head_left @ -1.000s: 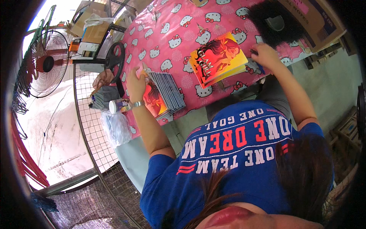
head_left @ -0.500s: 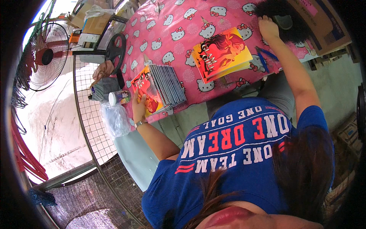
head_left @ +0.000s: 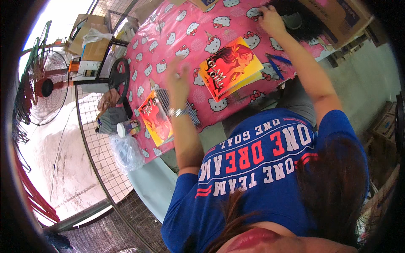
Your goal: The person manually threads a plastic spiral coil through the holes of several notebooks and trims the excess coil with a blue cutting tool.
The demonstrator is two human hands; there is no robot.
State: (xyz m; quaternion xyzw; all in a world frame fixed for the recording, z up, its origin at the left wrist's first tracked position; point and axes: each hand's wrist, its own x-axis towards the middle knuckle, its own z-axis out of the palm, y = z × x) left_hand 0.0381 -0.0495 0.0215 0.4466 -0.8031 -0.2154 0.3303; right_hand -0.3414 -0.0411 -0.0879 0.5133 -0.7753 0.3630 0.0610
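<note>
My left hand (head_left: pixel 179 80), smeared by motion, is raised over the pink table cover, just beyond a stack of notebooks (head_left: pixel 155 120). This stack has a red and yellow illustrated cover and dark, wire-bound edges; my forearm hides part of it. Right of it lie more notebooks (head_left: pixel 231 67) with the same kind of cover, slightly fanned. My right hand (head_left: pixel 272 21) is stretched to the far side of the table, at the edge of a black shaggy item (head_left: pixel 308 25). Its fingers look slightly apart, with nothing visible in them. Blue pen-like items (head_left: pixel 276 65) lie near my right forearm.
A cardboard box (head_left: pixel 337 21) stands at the far right. On the left are a white-lidded jar (head_left: pixel 122 130), a clear plastic bag (head_left: pixel 126 154), a black ring-shaped object (head_left: pixel 120 80) and a standing fan (head_left: pixel 46 87). The pink patterned table cover (head_left: pixel 185 46) ends near my waist.
My left hand has left the notebook stack and moved up and to the right. My right hand appears farther left and higher, while the whole view has shifted.
</note>
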